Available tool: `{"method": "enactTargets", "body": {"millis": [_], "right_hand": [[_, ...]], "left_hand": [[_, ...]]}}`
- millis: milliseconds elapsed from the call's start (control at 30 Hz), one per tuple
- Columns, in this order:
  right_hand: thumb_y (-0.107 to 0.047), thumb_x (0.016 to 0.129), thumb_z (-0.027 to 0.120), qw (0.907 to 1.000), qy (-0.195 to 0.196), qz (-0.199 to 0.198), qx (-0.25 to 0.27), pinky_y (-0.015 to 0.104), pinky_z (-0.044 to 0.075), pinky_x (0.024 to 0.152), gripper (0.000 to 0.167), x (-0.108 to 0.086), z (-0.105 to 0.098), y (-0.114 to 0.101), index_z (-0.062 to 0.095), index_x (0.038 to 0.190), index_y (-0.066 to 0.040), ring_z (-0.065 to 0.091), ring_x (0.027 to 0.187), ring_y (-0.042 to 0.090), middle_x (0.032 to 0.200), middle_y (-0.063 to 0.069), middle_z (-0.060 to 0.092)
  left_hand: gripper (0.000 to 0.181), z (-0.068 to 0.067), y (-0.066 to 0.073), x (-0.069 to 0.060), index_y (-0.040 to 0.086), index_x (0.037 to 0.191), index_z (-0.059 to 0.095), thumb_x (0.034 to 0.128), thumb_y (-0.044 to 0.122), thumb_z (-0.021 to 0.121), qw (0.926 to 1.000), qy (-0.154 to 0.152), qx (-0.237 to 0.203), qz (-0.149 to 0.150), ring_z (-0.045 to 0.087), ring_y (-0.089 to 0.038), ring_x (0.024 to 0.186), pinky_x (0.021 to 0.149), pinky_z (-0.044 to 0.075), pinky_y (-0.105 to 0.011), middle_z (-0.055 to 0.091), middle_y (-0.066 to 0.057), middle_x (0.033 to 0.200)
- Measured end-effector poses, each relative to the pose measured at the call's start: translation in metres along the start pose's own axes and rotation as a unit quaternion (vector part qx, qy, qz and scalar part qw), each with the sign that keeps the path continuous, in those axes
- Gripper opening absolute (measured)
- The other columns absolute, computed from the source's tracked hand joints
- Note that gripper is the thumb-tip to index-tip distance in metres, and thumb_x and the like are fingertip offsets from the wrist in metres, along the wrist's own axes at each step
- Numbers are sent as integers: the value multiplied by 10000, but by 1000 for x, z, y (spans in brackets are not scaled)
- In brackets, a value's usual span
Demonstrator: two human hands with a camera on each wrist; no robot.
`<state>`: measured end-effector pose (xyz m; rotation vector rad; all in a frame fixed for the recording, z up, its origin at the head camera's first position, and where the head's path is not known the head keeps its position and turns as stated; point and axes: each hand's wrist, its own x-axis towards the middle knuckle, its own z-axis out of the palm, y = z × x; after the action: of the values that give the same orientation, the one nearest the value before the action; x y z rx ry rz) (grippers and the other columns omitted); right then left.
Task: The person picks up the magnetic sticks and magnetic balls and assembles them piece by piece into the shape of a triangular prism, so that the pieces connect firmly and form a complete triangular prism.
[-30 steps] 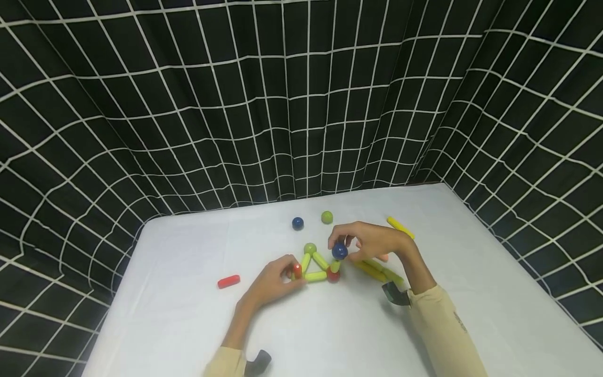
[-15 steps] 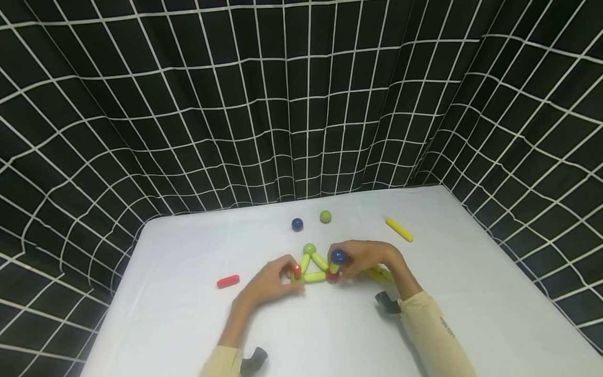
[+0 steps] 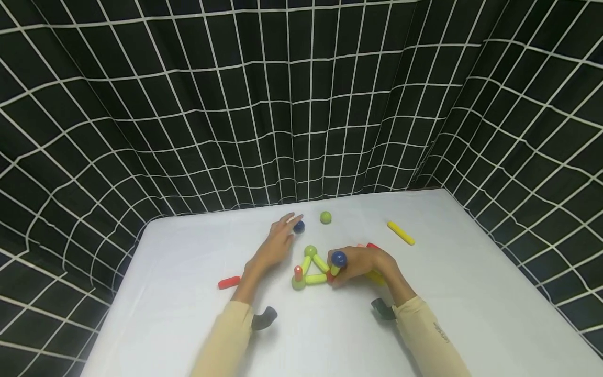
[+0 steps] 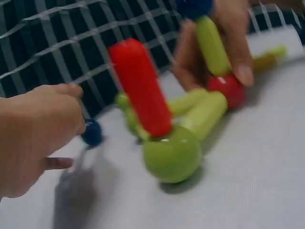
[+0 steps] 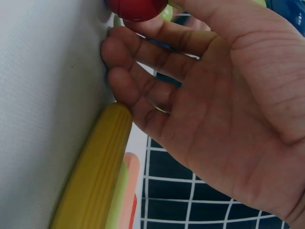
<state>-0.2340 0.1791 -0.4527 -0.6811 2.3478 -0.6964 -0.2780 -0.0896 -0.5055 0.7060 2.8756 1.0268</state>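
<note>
Yellow-green sticks [image 3: 315, 279] join a green ball [image 3: 310, 252], a green ball with an upright red stick [image 3: 298, 273], and a red ball [image 5: 138, 5] into a flat triangle. From the red ball a yellow-green stick [image 4: 213, 46] rises, topped by a blue ball [image 3: 338, 258]. My right hand [image 3: 360, 265] pinches the red ball between thumb and fingers, partly hiding it in the head view. With fingers extended, my left hand [image 3: 275, 244] is at a loose blue ball [image 3: 299, 226]; in the left wrist view that ball [image 4: 92, 132] shows just beyond the fingers. Contact cannot be told.
A loose green ball [image 3: 325, 217] lies at the back and a yellow stick [image 3: 401, 233] at the back right. One red stick [image 3: 229, 283] is beside my left forearm. Yellow, green, pink and red sticks lie beside and under my right hand, the yellow one [image 5: 95, 167] nearest.
My left hand has let go of the corner with the upright red stick and moved back to the loose blue ball. My right hand has lowered from the top blue ball to the red ball.
</note>
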Motion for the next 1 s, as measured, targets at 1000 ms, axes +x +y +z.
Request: {"method": "enactTargets", "body": {"millis": [1000], "right_hand": [[-260,856,858,9999,-104,-51,122,358,496,908,293,-7,-7,5,656,1066,-227,580,956,172,977,-48,670]], "left_hand": [[533,10,21,-79,223,1349,653,862,291,858,9792,-286,-1950,488,607,-97,1128,1042,512,-355,694,97,1189]]}}
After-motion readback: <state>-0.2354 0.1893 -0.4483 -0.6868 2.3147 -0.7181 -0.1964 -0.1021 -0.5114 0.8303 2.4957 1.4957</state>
